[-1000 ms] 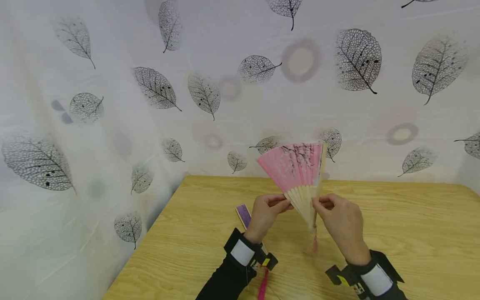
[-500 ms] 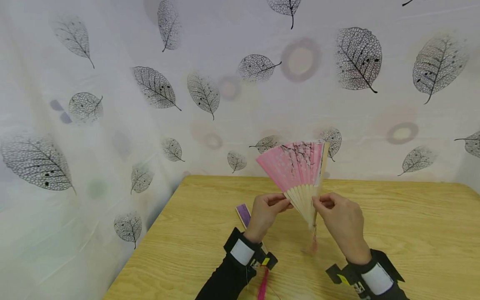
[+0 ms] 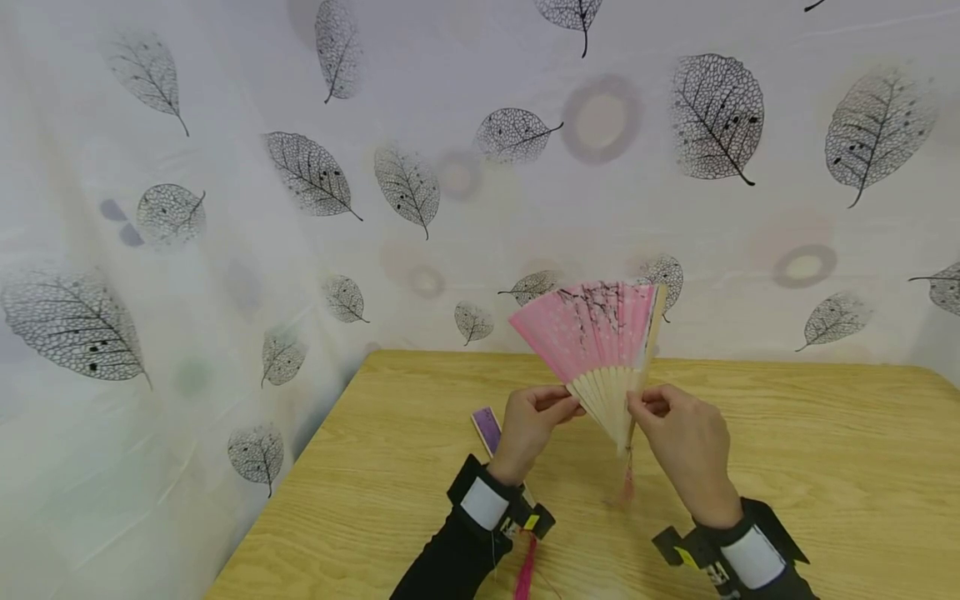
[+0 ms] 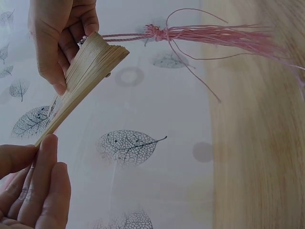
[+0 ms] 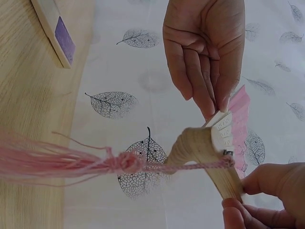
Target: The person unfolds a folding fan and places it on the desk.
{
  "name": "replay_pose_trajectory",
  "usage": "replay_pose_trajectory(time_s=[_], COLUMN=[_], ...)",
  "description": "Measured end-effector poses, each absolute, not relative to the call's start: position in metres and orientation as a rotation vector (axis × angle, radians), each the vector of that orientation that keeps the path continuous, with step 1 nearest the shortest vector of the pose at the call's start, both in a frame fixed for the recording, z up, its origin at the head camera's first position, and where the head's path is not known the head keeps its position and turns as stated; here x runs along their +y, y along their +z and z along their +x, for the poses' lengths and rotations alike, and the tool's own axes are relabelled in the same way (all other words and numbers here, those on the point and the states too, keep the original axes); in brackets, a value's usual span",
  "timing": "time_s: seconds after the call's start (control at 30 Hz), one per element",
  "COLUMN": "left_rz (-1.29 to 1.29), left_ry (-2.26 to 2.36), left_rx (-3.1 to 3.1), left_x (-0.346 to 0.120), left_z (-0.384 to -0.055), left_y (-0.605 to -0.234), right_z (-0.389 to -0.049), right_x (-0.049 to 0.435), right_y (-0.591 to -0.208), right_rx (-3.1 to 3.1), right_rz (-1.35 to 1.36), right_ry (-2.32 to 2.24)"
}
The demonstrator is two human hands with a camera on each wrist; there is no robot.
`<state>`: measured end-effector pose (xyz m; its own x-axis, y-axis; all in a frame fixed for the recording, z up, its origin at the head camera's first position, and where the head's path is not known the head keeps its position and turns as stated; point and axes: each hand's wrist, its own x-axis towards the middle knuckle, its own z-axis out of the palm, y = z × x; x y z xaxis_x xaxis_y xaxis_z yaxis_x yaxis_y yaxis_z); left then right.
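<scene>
A pink folding fan (image 3: 592,325) with dark blossom branches and pale wooden ribs is held upright above the table, spread partway. My left hand (image 3: 534,429) pinches its left outer rib between thumb and fingers. On the other side, my right hand (image 3: 686,446) pinches the right guard stick low down. From the pivot hangs a pink tassel (image 4: 214,38), seen stretched sideways in the left wrist view. The right wrist view shows the bunched rib ends (image 5: 200,148) close up, with both hands on the fan's edges.
A second, folded fan with a purple panel (image 3: 487,429) lies on the wooden table (image 3: 825,450), partly under my left wrist. Its magenta tassel (image 3: 527,571) trails toward the front. Behind the table hangs a white curtain (image 3: 465,233) printed with leaves.
The fan has spread a little wider. Its right guard stick has tilted outward to the right, while my right hand shifted only slightly and my left hand stayed nearly still.
</scene>
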<state>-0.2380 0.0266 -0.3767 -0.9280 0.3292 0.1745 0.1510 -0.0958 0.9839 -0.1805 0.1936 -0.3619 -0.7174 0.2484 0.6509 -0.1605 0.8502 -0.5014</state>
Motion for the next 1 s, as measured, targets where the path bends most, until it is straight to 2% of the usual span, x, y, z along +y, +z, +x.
replay_pose_trajectory(time_s=[1.0], left_rz=[0.529], left_ry=[2.188], left_rx=[2.001], left_x=[0.0265], left_z=[-0.2383], left_y=[-0.3758], right_z=[-0.1823], right_x=[0.1986], right_y=[-0.3651], right_rx=[-2.227], right_rz=[-0.105], right_ry=[0.700])
